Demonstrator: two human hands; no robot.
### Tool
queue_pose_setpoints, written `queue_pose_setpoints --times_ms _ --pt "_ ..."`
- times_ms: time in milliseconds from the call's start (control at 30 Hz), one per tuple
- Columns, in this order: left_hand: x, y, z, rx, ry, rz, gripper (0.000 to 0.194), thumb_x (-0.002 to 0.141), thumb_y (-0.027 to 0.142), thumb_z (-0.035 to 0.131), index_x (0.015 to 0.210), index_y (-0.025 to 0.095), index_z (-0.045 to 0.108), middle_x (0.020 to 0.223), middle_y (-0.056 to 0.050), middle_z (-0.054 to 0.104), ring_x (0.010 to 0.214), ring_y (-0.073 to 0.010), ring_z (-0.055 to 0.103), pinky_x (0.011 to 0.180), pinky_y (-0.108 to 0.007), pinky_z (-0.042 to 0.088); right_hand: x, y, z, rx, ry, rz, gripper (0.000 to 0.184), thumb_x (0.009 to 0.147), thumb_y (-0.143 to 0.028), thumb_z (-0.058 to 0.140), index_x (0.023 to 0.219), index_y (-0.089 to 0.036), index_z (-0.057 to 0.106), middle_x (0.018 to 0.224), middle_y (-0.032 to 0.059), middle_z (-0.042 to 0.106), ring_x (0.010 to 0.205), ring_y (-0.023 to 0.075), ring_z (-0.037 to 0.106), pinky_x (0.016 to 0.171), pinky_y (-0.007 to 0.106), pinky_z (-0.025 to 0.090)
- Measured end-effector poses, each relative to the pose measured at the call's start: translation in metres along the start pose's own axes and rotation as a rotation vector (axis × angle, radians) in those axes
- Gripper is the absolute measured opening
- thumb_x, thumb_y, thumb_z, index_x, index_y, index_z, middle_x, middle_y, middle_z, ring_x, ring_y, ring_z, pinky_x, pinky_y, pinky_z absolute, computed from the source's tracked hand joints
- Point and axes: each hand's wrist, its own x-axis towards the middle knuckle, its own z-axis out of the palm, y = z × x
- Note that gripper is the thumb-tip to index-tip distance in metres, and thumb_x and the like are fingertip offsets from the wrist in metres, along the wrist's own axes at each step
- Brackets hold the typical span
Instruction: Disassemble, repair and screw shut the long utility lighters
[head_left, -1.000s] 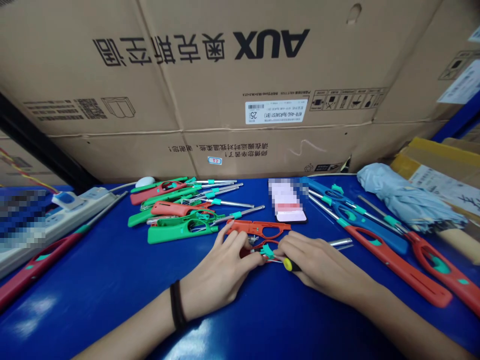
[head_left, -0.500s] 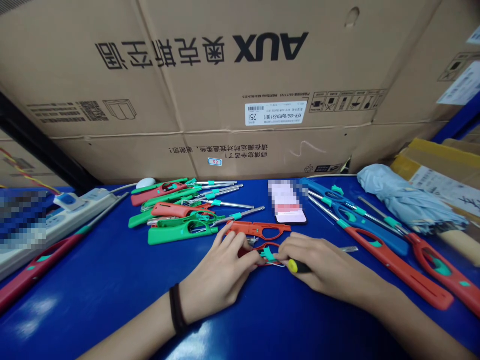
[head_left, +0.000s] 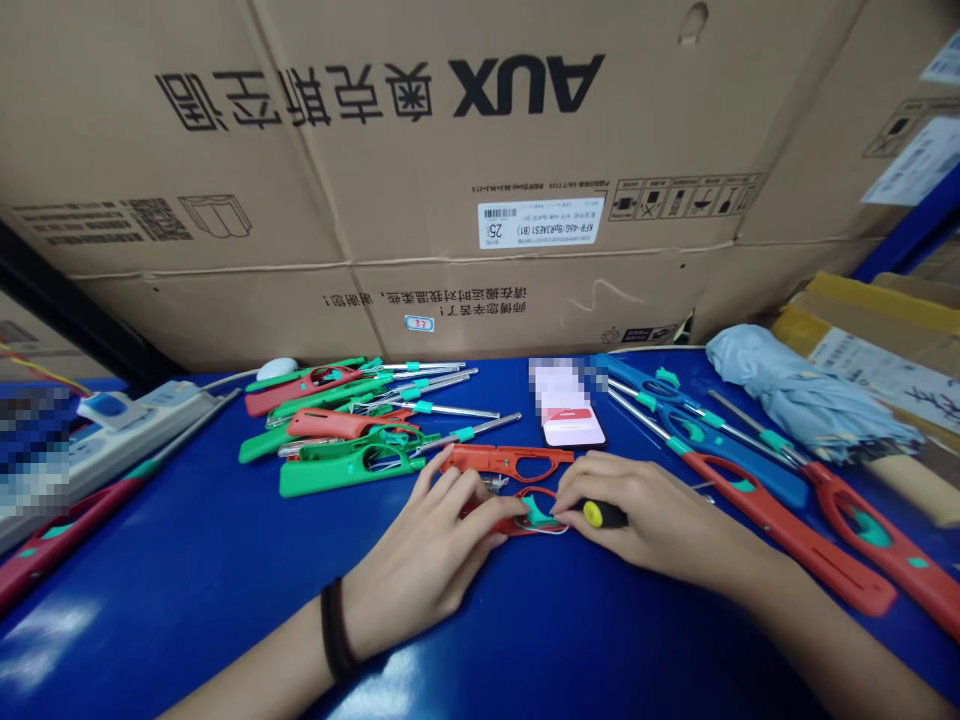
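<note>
My left hand (head_left: 435, 535) is closed on an opened red lighter casing (head_left: 517, 525), thumb and index finger close to its green trigger (head_left: 538, 512). A thin white wire runs along the casing's near edge. My right hand (head_left: 637, 510) pinches at the trigger's other side while a screwdriver (head_left: 604, 514), black with a yellow end, is tucked in the palm; its shaft is mostly hidden. Just beyond, touching or close to my left fingertips, lies the separate orange-red casing half (head_left: 514, 461). What the right fingertips pinch is too small to make out.
Several green and red opened lighters (head_left: 352, 470) are piled at left. Closed red lighters (head_left: 795, 535) and blue ones (head_left: 750, 455) lie at right. A phone (head_left: 570, 425) is beyond my hands; a power strip (head_left: 120, 440), umbrella (head_left: 802, 390) and large carton (head_left: 420, 180) border the blue table.
The view has shifted slightly. Both hands stay at the red casing; the right hand and screwdriver have turned a little, with the fingers still by the green trigger.
</note>
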Motion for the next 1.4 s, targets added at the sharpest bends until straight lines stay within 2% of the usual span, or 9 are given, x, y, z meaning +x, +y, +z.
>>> queue_pose_setpoints --times_ms 67,167,467,800,1167,1300,1400 --pt "0.000 0.000 0.000 0.023 -0.010 0.025 0.038 0.094 0.014 0.042 0.129 0.027 0.048 0.097 -0.005 0.053 0.093 -0.0189 0.050 0.106 -0.056 0.026 0.001 -0.002 0.001 -0.026 -0.020 -0.004 0.013 0.088 -0.014 0.055 0.091 -0.022 0.066 0.094 0.0008 0.066 0.086 0.0150 0.061 0.074 0.025 0.046" --pt "0.000 0.000 0.000 0.050 -0.018 0.042 0.040 0.093 0.012 0.041 0.129 0.029 0.050 0.100 -0.006 0.053 0.094 -0.0196 0.051 0.105 -0.058 0.027 0.000 -0.004 0.001 -0.052 -0.042 -0.017 0.017 0.087 -0.011 0.053 0.092 -0.022 0.065 0.094 0.0006 0.066 0.084 0.0150 0.061 0.070 0.025 0.045" --pt "0.001 0.004 -0.002 0.179 -0.063 0.055 0.050 0.087 0.007 0.044 0.132 0.029 0.047 0.097 -0.006 0.052 0.096 -0.0218 0.052 0.107 -0.063 0.020 0.000 -0.006 0.000 -0.035 -0.017 0.009 0.012 0.087 -0.015 0.056 0.090 -0.022 0.065 0.093 0.0000 0.066 0.085 0.0153 0.061 0.071 0.025 0.044" --pt "0.003 0.003 0.002 0.142 -0.041 0.040 0.043 0.091 0.012 0.041 0.133 0.024 0.045 0.097 -0.007 0.053 0.095 -0.0215 0.049 0.105 -0.059 0.029 0.003 -0.014 0.003 -0.173 -0.090 0.009 0.030 0.071 0.005 0.054 0.088 -0.019 0.063 0.090 0.0015 0.067 0.082 0.0172 0.061 0.066 0.025 0.043" --pt "0.001 0.006 -0.001 0.270 -0.113 0.055 0.057 0.084 0.005 0.046 0.137 0.027 0.041 0.101 -0.008 0.052 0.102 -0.0254 0.049 0.104 -0.065 0.025 0.004 -0.013 0.001 -0.127 -0.076 -0.035 0.023 0.078 0.000 0.056 0.085 -0.019 0.066 0.089 0.0016 0.069 0.085 0.0167 0.062 0.071 0.025 0.044" --pt "-0.002 0.001 0.001 0.281 -0.083 0.079 0.059 0.085 0.003 0.045 0.137 0.032 0.041 0.102 -0.006 0.053 0.101 -0.0234 0.050 0.104 -0.063 0.026 0.001 -0.011 -0.001 -0.052 -0.017 -0.065 0.015 0.087 -0.014 0.056 0.090 -0.021 0.069 0.093 0.0013 0.070 0.087 0.0154 0.063 0.075 0.024 0.045" --pt "-0.003 -0.001 0.001 0.212 -0.030 0.077 0.052 0.090 0.008 0.044 0.137 0.031 0.041 0.102 -0.005 0.055 0.099 -0.0211 0.052 0.106 -0.061 0.025 0.001 -0.009 -0.002 -0.051 0.060 -0.063 0.013 0.089 -0.019 0.057 0.093 -0.021 0.069 0.091 0.0017 0.070 0.085 0.0153 0.063 0.075 0.024 0.045"
